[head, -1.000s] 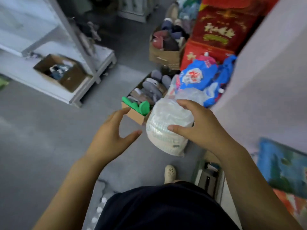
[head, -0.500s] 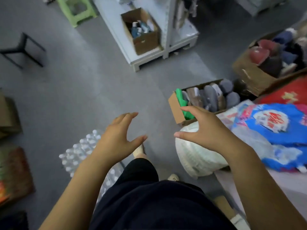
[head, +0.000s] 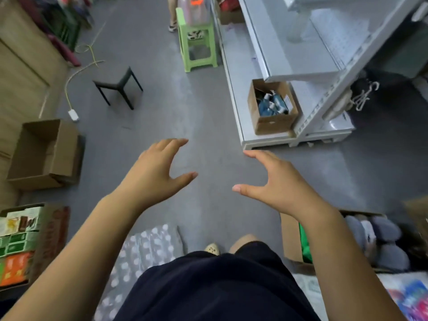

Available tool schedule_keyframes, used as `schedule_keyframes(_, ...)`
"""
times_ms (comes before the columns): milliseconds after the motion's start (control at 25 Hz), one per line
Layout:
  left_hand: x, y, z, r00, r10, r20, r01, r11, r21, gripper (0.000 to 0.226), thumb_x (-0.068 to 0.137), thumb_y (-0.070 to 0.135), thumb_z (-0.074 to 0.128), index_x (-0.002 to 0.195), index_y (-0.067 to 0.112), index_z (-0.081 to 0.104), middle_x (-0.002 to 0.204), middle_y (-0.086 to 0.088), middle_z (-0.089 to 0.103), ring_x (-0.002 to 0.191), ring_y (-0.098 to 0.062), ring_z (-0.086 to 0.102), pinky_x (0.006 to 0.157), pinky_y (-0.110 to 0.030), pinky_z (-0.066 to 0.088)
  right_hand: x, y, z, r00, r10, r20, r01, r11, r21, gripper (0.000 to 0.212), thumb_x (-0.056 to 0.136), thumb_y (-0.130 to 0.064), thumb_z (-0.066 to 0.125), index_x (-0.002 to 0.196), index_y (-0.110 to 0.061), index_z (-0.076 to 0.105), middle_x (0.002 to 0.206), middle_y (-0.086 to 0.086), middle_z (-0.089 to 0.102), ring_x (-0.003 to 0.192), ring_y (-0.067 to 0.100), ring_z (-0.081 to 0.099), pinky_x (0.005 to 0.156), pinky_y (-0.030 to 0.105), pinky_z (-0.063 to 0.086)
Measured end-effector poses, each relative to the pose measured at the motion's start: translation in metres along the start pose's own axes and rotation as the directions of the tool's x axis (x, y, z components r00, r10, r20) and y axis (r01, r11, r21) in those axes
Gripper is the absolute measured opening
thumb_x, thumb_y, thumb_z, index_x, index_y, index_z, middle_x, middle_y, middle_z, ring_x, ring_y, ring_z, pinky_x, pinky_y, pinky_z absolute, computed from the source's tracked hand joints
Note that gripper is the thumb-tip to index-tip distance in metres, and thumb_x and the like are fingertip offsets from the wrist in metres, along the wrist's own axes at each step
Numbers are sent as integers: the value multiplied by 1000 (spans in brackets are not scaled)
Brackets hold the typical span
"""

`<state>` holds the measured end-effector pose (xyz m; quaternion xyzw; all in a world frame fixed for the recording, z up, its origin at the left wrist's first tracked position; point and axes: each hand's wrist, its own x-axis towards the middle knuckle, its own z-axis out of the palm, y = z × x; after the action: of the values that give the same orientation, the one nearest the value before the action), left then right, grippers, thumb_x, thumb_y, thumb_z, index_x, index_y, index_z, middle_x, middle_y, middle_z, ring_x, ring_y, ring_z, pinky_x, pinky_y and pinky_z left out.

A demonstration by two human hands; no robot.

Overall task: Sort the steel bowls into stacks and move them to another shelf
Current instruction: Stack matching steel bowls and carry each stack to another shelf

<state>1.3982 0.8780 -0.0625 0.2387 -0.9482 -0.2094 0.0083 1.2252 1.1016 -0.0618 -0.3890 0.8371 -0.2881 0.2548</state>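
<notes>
Now empty-handed, a person faces a grey shelf (head: 301,54) in a cluttered storeroom.

The left hand (head: 152,172) and the right hand (head: 278,186) hover above the grey floor (head: 185,107), fingers spread and loosely curved, gripping nothing. The white bagged bundle the right hand held a second ago has been let go and is out of view. No steel bowls can be seen: the shelf's bottom level carries only a cardboard box (head: 273,123) of small items, with a green stool (head: 199,45) and a black stool (head: 115,85) standing beyond. The job appears to be between loads, with the next bowls yet to be reached.
</notes>
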Motion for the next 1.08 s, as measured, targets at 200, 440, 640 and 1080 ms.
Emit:
schedule_keyframes(200, 76, -12, -3, 996, -85, -24, 83, 994, -64, 81, 89, 59, 68, 155, 27, 36, 156, 4, 45, 143, -20, 42, 116, -37, 36, 108, 3, -33, 998, -49, 30, 50, 999, -20, 85, 78, -49, 85, 151, -31, 45, 153, -13, 46, 141, 5, 41, 105, 17, 29)
schedule_keyframes(440, 212, -19, -22, 980, -176, -98, 165, 980, -108, 82, 88, 62, 67, 156, 30, 34, 157, 8, 43, 144, -17, 40, 117, -35, 35, 257, 15, -99, 987, -127, 103, 135, 988, -75, 85, 77, -53, 83, 150, -36, 44, 149, -16, 47, 124, 4, 49, 98, 18, 33)
schedule_keyframes(640, 313, -19, -43, 961, -227, -160, 211, 971, -114, 82, 89, 62, 66, 157, 31, 32, 158, 10, 41, 146, -15, 38, 117, -34, 33, 377, 21, -169, 969, -208, 135, 227, 963, -148, 85, 77, -54, 84, 150, -36, 45, 151, -19, 45, 137, 3, 41, 107, 23, 35)
schedule_keyframes(1080, 509, -87, -88, 989, -140, -46, 131, 978, -160, 83, 87, 63, 68, 156, 35, 31, 157, 13, 41, 146, -13, 37, 117, -34, 35, 561, 14, -193, 981, -150, 126, 159, 986, -60, 100, 76, -59, 82, 155, -52, 22, 159, -28, 28, 141, -5, 30, 109, 24, 29)
